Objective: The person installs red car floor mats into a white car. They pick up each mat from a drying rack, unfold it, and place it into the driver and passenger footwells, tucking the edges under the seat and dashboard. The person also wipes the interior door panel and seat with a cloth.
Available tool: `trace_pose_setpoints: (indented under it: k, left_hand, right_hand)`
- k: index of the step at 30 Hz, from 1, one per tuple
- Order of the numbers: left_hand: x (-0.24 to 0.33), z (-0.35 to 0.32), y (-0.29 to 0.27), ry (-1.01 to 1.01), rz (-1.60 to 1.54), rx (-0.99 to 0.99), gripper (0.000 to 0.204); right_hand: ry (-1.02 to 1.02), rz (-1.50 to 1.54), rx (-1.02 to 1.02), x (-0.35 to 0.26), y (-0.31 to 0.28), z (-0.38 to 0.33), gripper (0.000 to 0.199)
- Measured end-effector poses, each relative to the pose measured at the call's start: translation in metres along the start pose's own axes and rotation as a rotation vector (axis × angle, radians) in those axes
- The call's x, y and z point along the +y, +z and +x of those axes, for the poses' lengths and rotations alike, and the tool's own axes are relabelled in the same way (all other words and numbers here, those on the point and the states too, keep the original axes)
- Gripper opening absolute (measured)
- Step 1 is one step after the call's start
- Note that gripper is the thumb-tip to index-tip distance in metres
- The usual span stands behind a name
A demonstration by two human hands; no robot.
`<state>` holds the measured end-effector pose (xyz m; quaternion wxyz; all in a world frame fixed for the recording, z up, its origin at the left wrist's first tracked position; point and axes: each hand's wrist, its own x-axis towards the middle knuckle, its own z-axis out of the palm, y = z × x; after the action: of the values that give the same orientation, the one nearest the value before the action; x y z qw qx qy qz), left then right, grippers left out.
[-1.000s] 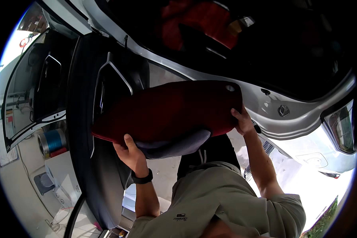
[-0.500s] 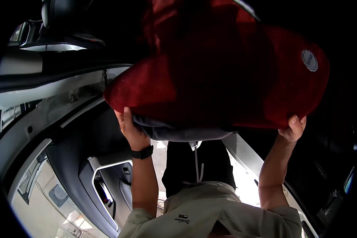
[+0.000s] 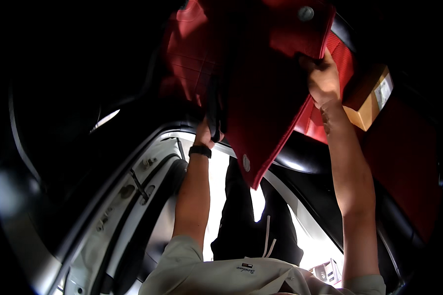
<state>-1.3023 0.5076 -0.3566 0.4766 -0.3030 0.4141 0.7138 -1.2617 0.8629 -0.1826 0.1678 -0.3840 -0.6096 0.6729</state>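
Note:
A dark red car floor mat (image 3: 275, 93) with round metal-looking studs hangs tilted in front of me, its lower corner pointing down toward my legs. My right hand (image 3: 325, 81) is closed on its right edge. To the left of the mat, my left hand (image 3: 207, 135), with a black band at the wrist, is closed round the lower end of a dark, narrow strip (image 3: 213, 105). Shadow hides whether that strip belongs to the mat. Behind it on the left is a red panel with stitched lines (image 3: 192, 64), partly lit.
A brown cardboard box (image 3: 366, 101) with a white label lies right of my right forearm, beside a ribbed red surface (image 3: 342, 54). The pale car door frame (image 3: 170, 135) curves along the lower left. Much around is in deep shadow.
The mat has turned from lying broad across both hands to hanging steeply. My right hand has moved up and left, the left hand right and slightly up. The box has come into view.

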Motion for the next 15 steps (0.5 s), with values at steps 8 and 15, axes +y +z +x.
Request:
trace_pose_setpoints:
  k: [8,15]
  left_hand:
    - [0.002,0.012,-0.026,-0.257,-0.347,-0.277,0.042]
    - [0.071,-0.031,-0.050,0.285,-0.007,0.012,0.010]
  right_hand:
    - [-0.017,0.178,-0.286,0.007,0.060,0.050,0.054]
    - [-0.176,0.176,-0.296,-0.035,0.083,0.063,0.035]
